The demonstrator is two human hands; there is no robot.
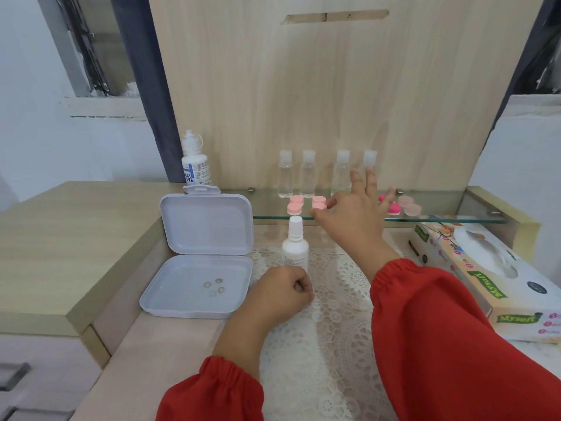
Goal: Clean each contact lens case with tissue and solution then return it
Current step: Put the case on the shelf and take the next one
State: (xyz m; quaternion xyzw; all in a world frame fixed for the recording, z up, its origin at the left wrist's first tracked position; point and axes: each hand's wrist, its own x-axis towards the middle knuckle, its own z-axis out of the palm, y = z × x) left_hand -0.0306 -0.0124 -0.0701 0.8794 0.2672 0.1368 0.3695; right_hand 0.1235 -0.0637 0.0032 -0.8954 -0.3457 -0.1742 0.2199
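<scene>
At the left of the frame stands a wooden counter [60, 244]. At its far right corner, left of centre in the frame, a white solution bottle [195, 164] with a blue label is upright. Just below it lies an open white plastic box [200, 253], its lid tilted up, and 4 small lenses [215, 286] rest in its bottom half.

Right of the box a small white bottle [295, 247] stands upright on a lace mat [334, 314]. Just below this bottle the left hand [277, 294] rests on the mat with its fingers curled into a fist; I cannot tell if it holds something.

In the middle of the frame a glass shelf [440, 220] carries 4 clear bottles [308, 177] in a row. In front of them are 2 light pink lens cases [295, 205]. The right hand [353, 217] reaches over the shelf, and its thumb and forefinger pinch the second light pink case [319, 203], while the other fingers are spread wide. Right of the hand a bright pink case [393, 208] and a pale beige case [409, 205] lie on the shelf.

At the right edge a tissue box [473, 268] lies below the shelf.
</scene>
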